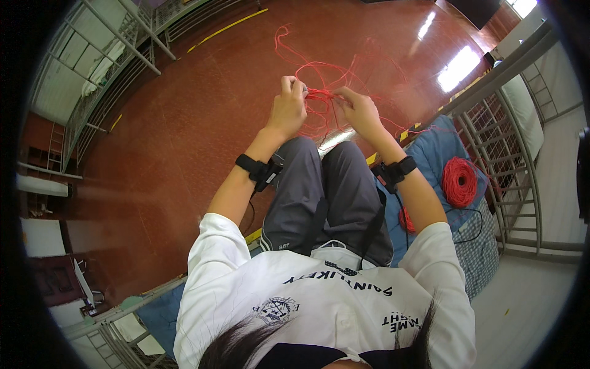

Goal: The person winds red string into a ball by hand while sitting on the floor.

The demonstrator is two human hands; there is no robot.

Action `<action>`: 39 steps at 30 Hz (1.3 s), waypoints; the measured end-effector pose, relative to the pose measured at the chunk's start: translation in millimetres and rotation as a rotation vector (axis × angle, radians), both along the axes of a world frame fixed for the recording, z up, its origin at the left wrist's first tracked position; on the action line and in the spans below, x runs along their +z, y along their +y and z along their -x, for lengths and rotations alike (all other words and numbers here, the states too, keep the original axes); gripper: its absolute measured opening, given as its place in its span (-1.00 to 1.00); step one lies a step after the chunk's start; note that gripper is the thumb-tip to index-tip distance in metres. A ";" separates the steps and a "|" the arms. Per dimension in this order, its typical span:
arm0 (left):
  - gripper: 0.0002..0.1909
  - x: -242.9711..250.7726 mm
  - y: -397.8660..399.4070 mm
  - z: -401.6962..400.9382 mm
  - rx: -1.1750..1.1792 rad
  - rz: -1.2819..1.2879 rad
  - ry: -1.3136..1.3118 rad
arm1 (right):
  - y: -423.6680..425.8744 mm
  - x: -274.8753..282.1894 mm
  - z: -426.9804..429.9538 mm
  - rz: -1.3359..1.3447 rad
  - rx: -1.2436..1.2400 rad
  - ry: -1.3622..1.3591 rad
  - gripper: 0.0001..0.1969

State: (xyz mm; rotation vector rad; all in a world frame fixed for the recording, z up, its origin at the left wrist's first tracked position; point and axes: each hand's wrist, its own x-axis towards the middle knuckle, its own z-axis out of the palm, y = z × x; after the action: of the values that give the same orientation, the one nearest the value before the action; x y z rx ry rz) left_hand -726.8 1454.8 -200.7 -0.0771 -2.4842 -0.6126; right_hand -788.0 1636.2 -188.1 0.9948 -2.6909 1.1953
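Thin red cord (319, 95) is stretched in a loose, tangled bunch between my two hands, above my knees. My left hand (290, 104) grips the bunch at its left end, fingers curled round it. At the other end, my right hand (361, 110) pinches strands between thumb and fingertips. Loops of the cord spread out past my hands and hang below them, over the red-brown floor. One strand runs right towards the blue bedding (426, 154), where a wound coil of red cord (460, 182) lies. Part of a second red coil (406, 219) shows beside my right arm.
I sit on the edge of a bed with a metal rail (518, 184) on my right. A metal bunk bed (115, 60) stands across the floor (184, 138) at the left. Black straps with small devices and cables circle both my forearms. A checked cloth (481, 249) lies beside me.
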 end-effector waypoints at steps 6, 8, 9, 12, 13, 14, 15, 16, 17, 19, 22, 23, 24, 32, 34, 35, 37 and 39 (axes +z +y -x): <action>-0.90 2.9 -3.6 1.0 0.031 -0.016 0.031 | 6.3 -1.5 -1.7 -0.013 0.072 -0.145 -0.75; -0.89 0.9 -3.8 4.5 0.001 0.010 0.054 | 6.2 -9.3 -0.5 0.039 0.066 -0.062 -0.75; -0.88 -0.3 -4.5 5.2 0.000 0.005 0.096 | 2.7 -8.4 -2.3 0.080 0.060 -0.033 -0.76; -0.87 1.0 -11.6 10.3 0.001 0.044 0.189 | -7.2 0.8 -9.8 0.168 0.048 -0.007 -0.77; -0.87 2.7 -14.2 11.0 0.004 0.090 0.240 | -8.9 5.1 -12.2 0.215 0.044 -0.010 -0.77; -0.87 3.8 -16.2 10.6 0.004 0.089 0.238 | -9.5 7.2 -12.5 0.215 0.044 -0.011 -0.77; -0.89 8.4 -16.7 10.3 0.026 0.096 0.200 | -9.8 9.5 -11.0 0.221 0.051 0.030 -0.78; -0.90 12.4 -16.8 10.4 0.048 0.104 0.162 | -10.2 11.7 -9.5 0.228 0.058 0.071 -0.78; -0.90 15.6 -16.6 11.9 0.047 0.104 0.162 | -9.2 14.4 -7.4 0.228 0.057 0.072 -0.78; -0.97 19.8 -18.4 15.6 0.140 0.061 0.189 | -8.3 18.6 -4.4 0.134 0.104 0.136 -0.79; -0.98 12.3 -18.1 23.5 0.093 0.033 0.280 | -9.6 16.9 -4.7 0.095 0.078 0.187 -0.80; -0.98 9.8 -19.4 24.2 0.096 0.032 0.283 | -7.7 17.6 -4.9 0.093 0.081 0.190 -0.80; -0.98 8.8 -20.8 22.7 0.050 0.008 0.191 | -5.1 15.9 -6.4 0.129 0.061 0.130 -0.80; -0.95 12.2 -16.4 1.5 -0.046 0.025 0.098 | 1.0 16.9 -11.4 0.150 0.064 -0.027 -0.79; -0.94 15.7 -10.7 0.9 -0.064 -0.081 0.099 | -0.7 8.6 -9.0 0.183 0.137 0.237 -0.74; -0.94 15.7 -8.7 2.6 -0.067 -0.081 0.098 | 0.3 5.7 -8.5 0.182 0.134 0.236 -0.74; -0.94 13.0 -9.3 1.9 -0.115 -0.210 0.107 | -3.3 8.9 -16.4 -0.039 0.132 0.273 -0.65; -0.93 6.8 -11.2 0.9 -0.127 -0.328 0.068 | -2.5 8.8 -19.5 -0.061 0.153 0.259 -0.65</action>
State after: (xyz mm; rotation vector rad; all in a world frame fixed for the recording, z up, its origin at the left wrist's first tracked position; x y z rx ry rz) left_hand -727.6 1443.5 -194.0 -0.1273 -2.2940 -1.0448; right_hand -768.5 1633.7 -179.2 1.2859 -2.5008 0.9334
